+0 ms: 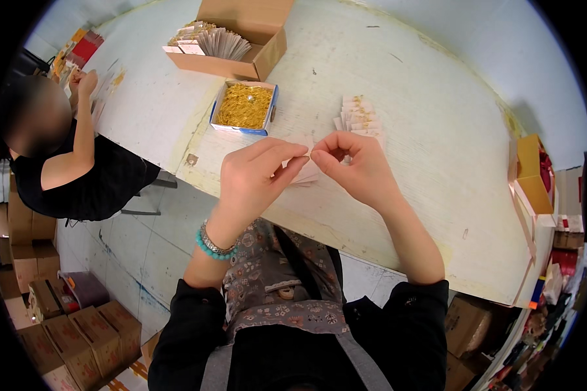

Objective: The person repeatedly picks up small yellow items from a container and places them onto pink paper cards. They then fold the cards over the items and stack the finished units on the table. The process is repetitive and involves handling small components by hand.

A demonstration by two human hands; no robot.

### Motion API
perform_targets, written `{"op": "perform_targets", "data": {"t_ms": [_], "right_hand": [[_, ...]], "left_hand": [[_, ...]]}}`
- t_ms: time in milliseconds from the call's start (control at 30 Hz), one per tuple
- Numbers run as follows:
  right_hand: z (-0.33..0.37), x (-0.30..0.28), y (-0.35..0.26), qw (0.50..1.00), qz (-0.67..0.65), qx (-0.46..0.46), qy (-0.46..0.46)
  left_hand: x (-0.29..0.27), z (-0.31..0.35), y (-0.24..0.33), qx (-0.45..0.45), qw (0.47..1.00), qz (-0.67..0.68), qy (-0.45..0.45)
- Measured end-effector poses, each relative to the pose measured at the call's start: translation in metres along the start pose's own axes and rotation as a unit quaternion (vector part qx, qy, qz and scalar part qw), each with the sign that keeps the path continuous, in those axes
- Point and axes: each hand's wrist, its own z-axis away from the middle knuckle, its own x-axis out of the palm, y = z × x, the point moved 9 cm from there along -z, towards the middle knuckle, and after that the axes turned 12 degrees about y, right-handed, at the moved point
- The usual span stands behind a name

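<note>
Close together above the table's near edge, my left hand (251,174) and my right hand (362,168) each pinch thumb against fingertips. Whatever lies between the fingertips is too small to make out. Under and between them are pale paper cards (308,174), partly hidden by my hands. Beyond my right hand sits an overlapping row of pale cards (360,117) with gold-coloured bits at their ends. A small blue-and-white box (273,107) stands beyond my left hand, filled with a tangle of thin gold-coloured pieces (244,105).
An open cardboard box (270,58) at the back holds many upright cards (222,44). To the left, another person (65,150) works at the same white table (430,150). A yellow-brown box (533,173) is at the right edge; cartons (88,339) stand on the floor, lower left.
</note>
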Motion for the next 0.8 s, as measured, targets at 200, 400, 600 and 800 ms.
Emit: {"op": "perform_targets", "data": {"t_ms": [200, 400, 600, 800], "right_hand": [[0.002, 0.005, 0.003, 0.999, -0.009, 0.016, -0.026], [0.000, 0.003, -0.005, 0.999, 0.006, -0.047, -0.015], [-0.009, -0.012, 0.009, 0.993, -0.003, -0.048, 0.104], [-0.012, 0.003, 0.042, 0.982, 0.186, -0.022, 0.025]], "left_hand": [[0.001, 0.007, -0.008, -0.004, 1.000, 0.016, -0.012], [0.020, 0.038, -0.056, -0.361, 0.902, 0.232, -0.041], [0.016, 0.046, -0.062, -0.334, 0.938, 0.088, 0.018], [0.014, 0.058, -0.080, -0.211, 0.939, -0.269, -0.034]]}}
